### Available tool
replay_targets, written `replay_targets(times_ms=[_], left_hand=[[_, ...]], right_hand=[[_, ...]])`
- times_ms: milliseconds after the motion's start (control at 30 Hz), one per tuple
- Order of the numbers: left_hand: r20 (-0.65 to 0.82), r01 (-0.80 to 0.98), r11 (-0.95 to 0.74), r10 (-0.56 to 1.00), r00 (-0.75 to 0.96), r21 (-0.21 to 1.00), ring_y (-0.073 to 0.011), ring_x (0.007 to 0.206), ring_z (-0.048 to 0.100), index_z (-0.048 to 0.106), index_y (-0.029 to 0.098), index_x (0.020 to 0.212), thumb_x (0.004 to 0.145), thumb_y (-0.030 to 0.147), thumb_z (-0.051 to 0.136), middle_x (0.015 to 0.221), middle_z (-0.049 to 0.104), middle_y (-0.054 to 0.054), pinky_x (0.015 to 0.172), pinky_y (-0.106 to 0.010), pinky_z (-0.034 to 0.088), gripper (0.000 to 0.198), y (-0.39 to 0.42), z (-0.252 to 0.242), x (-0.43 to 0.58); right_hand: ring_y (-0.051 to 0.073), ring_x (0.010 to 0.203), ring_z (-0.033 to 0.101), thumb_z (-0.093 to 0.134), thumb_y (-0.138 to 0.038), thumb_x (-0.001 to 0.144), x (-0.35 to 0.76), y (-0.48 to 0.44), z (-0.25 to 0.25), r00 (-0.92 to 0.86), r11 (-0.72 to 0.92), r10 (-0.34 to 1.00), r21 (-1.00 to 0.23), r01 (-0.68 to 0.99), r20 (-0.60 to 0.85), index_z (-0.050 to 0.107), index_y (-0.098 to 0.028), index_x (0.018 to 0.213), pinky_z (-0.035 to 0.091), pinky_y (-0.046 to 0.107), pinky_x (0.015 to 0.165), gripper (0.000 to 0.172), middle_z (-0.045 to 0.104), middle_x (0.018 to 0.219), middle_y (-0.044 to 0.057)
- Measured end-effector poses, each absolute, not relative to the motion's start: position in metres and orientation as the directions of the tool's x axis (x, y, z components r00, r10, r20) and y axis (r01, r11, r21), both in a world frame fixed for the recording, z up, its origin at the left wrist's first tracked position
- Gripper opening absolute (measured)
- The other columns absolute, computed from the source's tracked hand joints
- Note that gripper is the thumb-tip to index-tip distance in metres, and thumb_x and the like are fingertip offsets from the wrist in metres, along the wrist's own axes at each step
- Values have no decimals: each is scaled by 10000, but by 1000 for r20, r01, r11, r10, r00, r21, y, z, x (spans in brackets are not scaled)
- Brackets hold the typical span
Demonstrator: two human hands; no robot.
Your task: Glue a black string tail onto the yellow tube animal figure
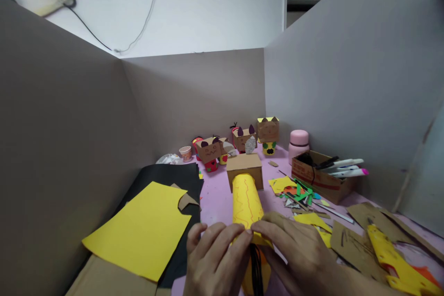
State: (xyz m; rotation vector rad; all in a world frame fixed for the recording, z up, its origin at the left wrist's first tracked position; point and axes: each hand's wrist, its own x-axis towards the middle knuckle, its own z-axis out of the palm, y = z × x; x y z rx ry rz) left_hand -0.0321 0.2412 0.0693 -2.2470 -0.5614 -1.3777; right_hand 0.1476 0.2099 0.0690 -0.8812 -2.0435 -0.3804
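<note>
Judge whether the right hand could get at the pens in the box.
Probably yes: the pens jut over the rim of the box with only low scraps between, though the right hand must first leave the yellow tube.

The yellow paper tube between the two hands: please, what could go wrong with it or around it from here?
The left hand and right hand hold the near end of the yellow paper tube; too much pressure might crease it. The black strands close below might get caught. The yellow glue gun lies near the right forearm, which might knock it.
</note>
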Motion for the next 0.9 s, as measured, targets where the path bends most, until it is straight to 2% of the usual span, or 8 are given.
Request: replay_targets(times_ms=[167,367,500,667,800,900], left_hand=[[958,514,-848,30,286,-127,-143,717,608,710,215,777,862,195,495,723,748,-9,783,-349,349,232,243,66,-29],[874,523,-839,133,467,-152,-143,778,615,689,194,903,813,145,573,835,754,-1,805,-324,358,155,238,74,-37],[896,525,-849,186,404,-60,-141,773,603,687,208,861,815,155,576,819,746,9,795,-332,360,131,236,76,-37],[870,495,-865,183,458,-78,-133,756,597,685,200,856,752,114,636,829,740,22,771,-318,354,144,235,76,-36],[908,509,-860,236,347,29,-145,750,604,686,210,844,815,148,564,799,742,5,778,-345,358,140,234,71,-34],[908,527,-850,219,356,-1,-157,770,619,682,216,876,807,190,581,817,747,-9,795,-352,364,125,236,69,-36]], right_hand=[[179,603,640,378,-161,901,144,209,75,-350,702,403,-41,711,845,544,-148,987,511,266,519,187,662,741,73],[179,663,649,382,-157,896,146,209,73,-361,699,427,-49,714,829,530,-154,1015,516,260,565,189,663,791,79],[180,689,651,400,-139,883,147,209,70,-376,706,446,-61,706,812,525,-153,1030,517,260,582,194,658,808,78],[187,641,644,379,-167,897,146,209,70,-372,698,436,-46,715,819,529,-161,993,508,271,530,179,658,788,81],[176,611,636,371,-158,901,146,209,73,-362,700,400,-25,714,842,535,-162,959,511,264,539,174,653,755,76],[172,616,634,379,-155,896,147,209,74,-367,711,413,-44,702,834,541,-161,943,508,251,534,169,641,727,67]])
